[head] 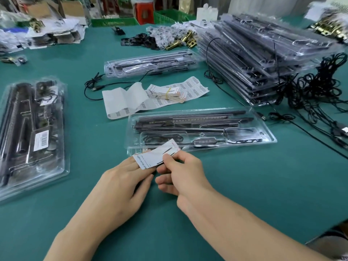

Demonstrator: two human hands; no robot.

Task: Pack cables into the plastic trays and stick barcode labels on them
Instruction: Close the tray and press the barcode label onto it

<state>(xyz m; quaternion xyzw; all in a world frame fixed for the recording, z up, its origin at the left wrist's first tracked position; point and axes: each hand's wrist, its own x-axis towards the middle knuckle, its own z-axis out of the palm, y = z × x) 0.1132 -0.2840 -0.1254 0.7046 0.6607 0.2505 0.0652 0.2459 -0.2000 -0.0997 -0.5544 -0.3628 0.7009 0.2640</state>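
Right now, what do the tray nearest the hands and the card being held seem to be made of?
Blister tray: clear thin plastic, glossy; the green table and black cables show through it and its rim catches glare.
Printed card: apparently paper or thin cardstock, white, fairly matte; it bends over the fingers.

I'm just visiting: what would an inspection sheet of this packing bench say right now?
Surface: green table cover.
Job's things: open plastic tray holding dark bars, in front; barcode label sheet and banded card bundle behind it; tray stack right; labelled tray left.
Clutter: brass hinges, far side.
Hands: left hand and right hand both pinch a printed card.
Cables: loose black cables heaped right; a coiled cable lies in the open tray.
Surroundings: green crates, red stool.
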